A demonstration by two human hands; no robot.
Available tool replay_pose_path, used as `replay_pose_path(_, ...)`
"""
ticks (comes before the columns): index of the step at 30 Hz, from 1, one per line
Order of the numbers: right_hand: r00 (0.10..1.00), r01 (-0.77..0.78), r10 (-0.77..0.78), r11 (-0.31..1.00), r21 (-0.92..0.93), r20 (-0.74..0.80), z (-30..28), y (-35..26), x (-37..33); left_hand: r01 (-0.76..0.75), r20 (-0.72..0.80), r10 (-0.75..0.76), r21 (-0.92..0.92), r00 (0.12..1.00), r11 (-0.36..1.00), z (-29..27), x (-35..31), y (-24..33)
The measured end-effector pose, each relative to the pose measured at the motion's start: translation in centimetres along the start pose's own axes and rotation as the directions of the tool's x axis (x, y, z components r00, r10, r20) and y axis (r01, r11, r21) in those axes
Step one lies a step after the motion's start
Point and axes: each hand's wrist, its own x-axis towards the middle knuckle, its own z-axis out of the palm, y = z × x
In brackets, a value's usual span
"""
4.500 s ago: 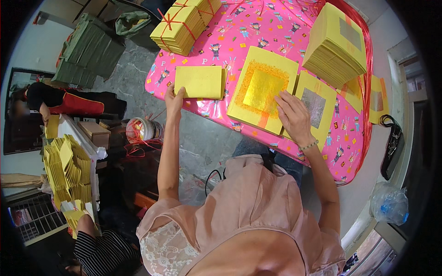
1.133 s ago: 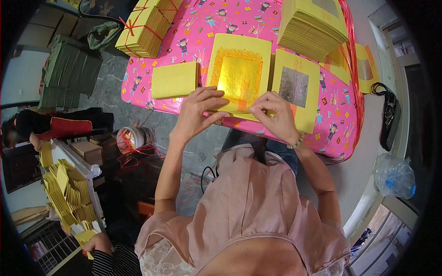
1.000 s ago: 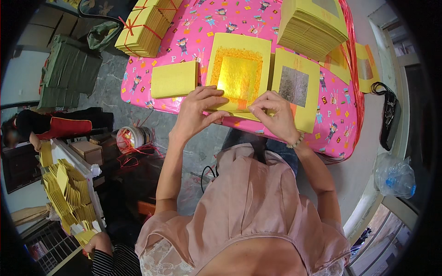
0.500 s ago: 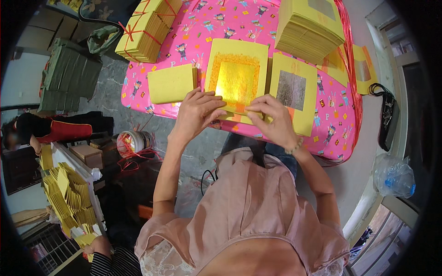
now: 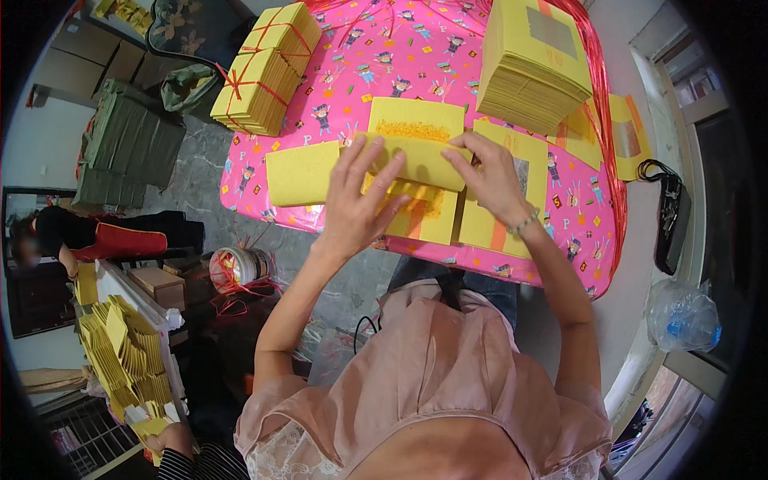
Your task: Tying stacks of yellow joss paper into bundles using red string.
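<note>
Around the middle of the table, a yellow paper sheet (image 5: 420, 160) is folded over, its plain back facing up. My left hand (image 5: 356, 200) lies over its left part with fingers spread. At its right end my right hand (image 5: 496, 184) pinches the paper between thumb and fingers. Beneath it lies a yellow sheet with an orange-gold printed border (image 5: 424, 230), its centre hidden by the fold and my left hand. A folded yellow paper (image 5: 300, 172) rests to the left, partly under my left fingers. On the right, my right hand partly covers a yellow sheet with a silver square (image 5: 488, 234).
A pink patterned cloth (image 5: 384, 60) covers the table. String-tied yellow paper bundles (image 5: 260, 76) stand at far left, a tall paper stack (image 5: 528, 76) at far right. Red string (image 5: 612, 160) hangs down the right edge. Other people handle yellow paper (image 5: 132, 344) at left.
The gold-foil sheet has been folded over away from me, so its foil is now hidden. Both hands moved with it; my left fingers have spread out. The view shifted slightly.
</note>
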Motion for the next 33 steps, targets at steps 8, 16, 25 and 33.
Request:
replay_pose_path(8, 0.983, -0.178, 0.182, 0.977, -0.120, 0.029, 0.3, 3.9, 5.9, 0.031, 0.287, -0.051, 0.072, 0.957, 0.997, 3.5, 1.1, 0.3)
replay_pose_path(16, 0.998, 0.049, -0.060, 0.934, -0.355, -0.021, 0.9, 6.1, 8.0, 0.055, 0.343, -0.088, 0.103, 0.935, 0.993, 5.2, 2.1, -0.9)
replay_pose_path(25, 0.983, 0.031, 0.020, 0.961, -0.273, 0.181, 3.4, 4.4, 9.9, 0.070, 0.359, -0.101, 0.097, 0.928, 0.993, 5.7, 2.4, -1.2)
replay_pose_path(33, 0.979, 0.017, 0.032, 0.971, -0.238, 0.201, 4.0, 4.6, 10.0, 0.063, 0.345, -0.090, 0.090, 0.934, 0.994, 6.2, 2.3, -1.6)
